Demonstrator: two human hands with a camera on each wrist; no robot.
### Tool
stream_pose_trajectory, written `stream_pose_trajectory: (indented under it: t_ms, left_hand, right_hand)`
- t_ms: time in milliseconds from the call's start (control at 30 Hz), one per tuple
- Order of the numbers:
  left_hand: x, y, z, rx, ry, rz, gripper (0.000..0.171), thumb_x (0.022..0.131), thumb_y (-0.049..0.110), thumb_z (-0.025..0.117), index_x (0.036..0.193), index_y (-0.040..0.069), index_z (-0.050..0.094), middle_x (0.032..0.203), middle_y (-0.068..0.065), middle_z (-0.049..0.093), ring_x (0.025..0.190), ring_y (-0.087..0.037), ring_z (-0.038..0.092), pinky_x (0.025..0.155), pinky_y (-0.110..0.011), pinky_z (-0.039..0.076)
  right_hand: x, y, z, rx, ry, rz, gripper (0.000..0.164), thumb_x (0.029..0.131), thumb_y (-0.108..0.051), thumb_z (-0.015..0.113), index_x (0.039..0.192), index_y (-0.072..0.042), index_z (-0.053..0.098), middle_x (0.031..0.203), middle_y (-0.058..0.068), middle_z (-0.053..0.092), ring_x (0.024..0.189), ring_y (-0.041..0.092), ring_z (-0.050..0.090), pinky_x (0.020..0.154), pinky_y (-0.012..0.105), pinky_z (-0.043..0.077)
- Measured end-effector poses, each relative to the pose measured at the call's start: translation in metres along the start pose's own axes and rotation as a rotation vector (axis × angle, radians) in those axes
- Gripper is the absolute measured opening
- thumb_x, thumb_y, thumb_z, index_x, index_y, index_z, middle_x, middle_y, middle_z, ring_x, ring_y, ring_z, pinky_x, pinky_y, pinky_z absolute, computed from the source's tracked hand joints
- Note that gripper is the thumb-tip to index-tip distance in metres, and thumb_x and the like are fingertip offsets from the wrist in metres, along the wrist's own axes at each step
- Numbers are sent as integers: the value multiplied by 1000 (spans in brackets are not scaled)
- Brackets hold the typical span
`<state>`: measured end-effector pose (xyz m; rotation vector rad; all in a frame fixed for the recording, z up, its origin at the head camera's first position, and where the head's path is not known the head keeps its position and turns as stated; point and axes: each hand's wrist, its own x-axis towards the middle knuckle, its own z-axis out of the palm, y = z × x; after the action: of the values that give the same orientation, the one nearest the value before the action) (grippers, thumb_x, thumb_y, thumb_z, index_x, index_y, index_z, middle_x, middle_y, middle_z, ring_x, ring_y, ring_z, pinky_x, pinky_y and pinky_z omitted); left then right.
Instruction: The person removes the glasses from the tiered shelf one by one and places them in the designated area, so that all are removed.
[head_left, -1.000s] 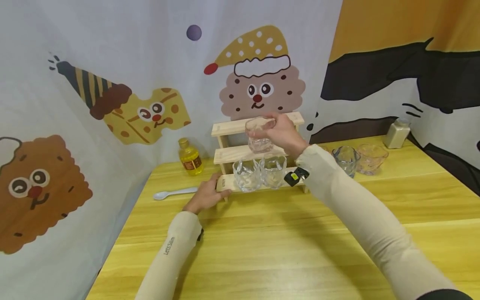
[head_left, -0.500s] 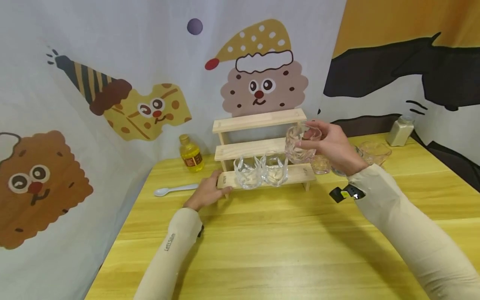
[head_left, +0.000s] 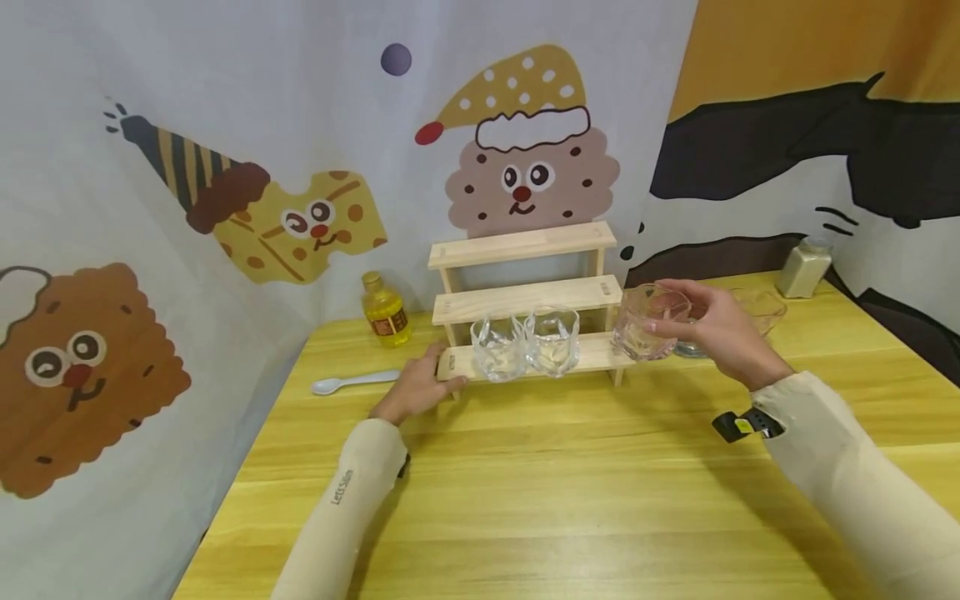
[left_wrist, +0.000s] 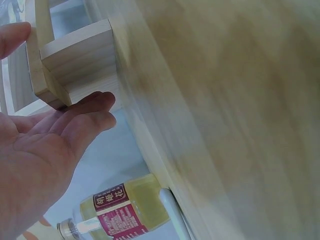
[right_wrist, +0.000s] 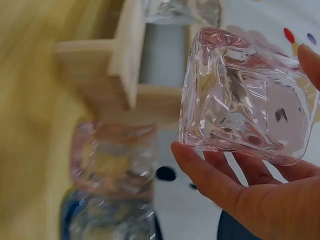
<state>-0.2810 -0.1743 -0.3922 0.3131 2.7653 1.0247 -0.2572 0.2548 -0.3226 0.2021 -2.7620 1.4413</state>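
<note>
My right hand [head_left: 723,327] holds a pink-tinted faceted glass [head_left: 649,323] between thumb and fingers, off the right end of a three-step wooden display rack [head_left: 525,297]. In the right wrist view this glass [right_wrist: 245,100] hangs above the table, its thick base facing the rack. Two clear glasses, one on the left [head_left: 498,348] and one on the right [head_left: 552,342], stand side by side on the lowest step. My left hand [head_left: 416,385] grips the left end of that step, thumb on one side and fingers on the other, as the left wrist view shows around the board end [left_wrist: 47,90].
Right of the rack stand another pink glass [right_wrist: 112,160], a blue-tinted glass [right_wrist: 112,217] and a pale faceted glass [head_left: 765,308]. A jar of pale contents [head_left: 806,268] is at the back right. At left are a yellow oil bottle [head_left: 386,312] and a white spoon [head_left: 352,382].
My right hand has carried the pink glass from over the middle step rightward and down, past the rack's right end. The left hand has stayed on the rack.
</note>
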Motion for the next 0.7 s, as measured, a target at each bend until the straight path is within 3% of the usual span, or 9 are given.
stream_pose_trajectory:
  t_ms: [200, 433, 700]
  left_hand:
    - [0, 0, 0, 4, -2, -3, 77, 95, 42, 67, 155, 12, 30, 99, -11, 66, 74, -19, 58, 65, -30, 46]
    - [0, 1, -2, -8, 4, -9, 78, 94, 41, 68, 156, 12, 29, 97, -11, 66, 73, -19, 58, 65, -31, 47]
    - [0, 1, -1, 10, 6, 2, 77, 94, 40, 68, 155, 12, 31, 95, -12, 65, 71, -19, 56, 62, -30, 45]
  right_hand:
    - [-7, 27, -6, 19, 1, -15, 78, 92, -36, 73, 155, -8, 37, 129, 4, 59, 96, 4, 54, 76, 26, 54]
    - [-8, 53, -9, -58, -77, 10, 76, 91, -39, 74, 151, -6, 42, 139, 19, 58, 97, -2, 54, 78, 22, 51]
    - [-6, 71, -1, -69, -170, -24, 69, 90, -28, 76, 147, -3, 46, 140, 23, 57, 107, 15, 55, 83, 24, 50]
